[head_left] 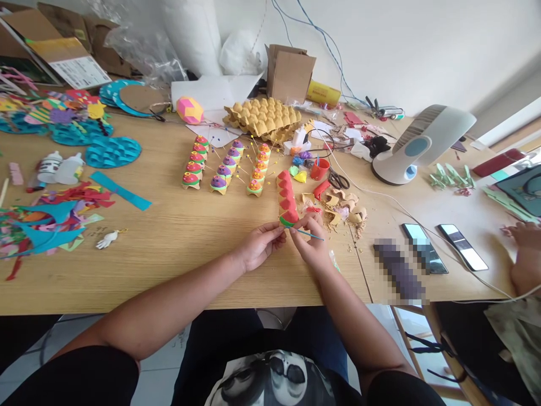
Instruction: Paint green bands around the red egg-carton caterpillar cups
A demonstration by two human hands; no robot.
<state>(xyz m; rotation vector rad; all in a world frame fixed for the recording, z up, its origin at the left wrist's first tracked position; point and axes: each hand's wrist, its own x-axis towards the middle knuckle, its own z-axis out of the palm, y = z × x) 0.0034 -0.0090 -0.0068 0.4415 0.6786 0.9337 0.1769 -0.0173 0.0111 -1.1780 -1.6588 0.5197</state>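
Note:
A strip of egg carton cups covered in red stretches away from me, with a green band round its nearest cup. My left hand pinches at this near end, its fingertips by the green band. In my right hand is a thin blue stick, its tip close to the green band. Three decorated strips stand beyond: a red and green one, a purple one and an orange and pink one. Pins with round heads surround them.
Carton scraps, scissors and a red cup lie to the right. Farther right are a white fan, phones and another person's hand. Egg trays lie behind; colourful scraps are left.

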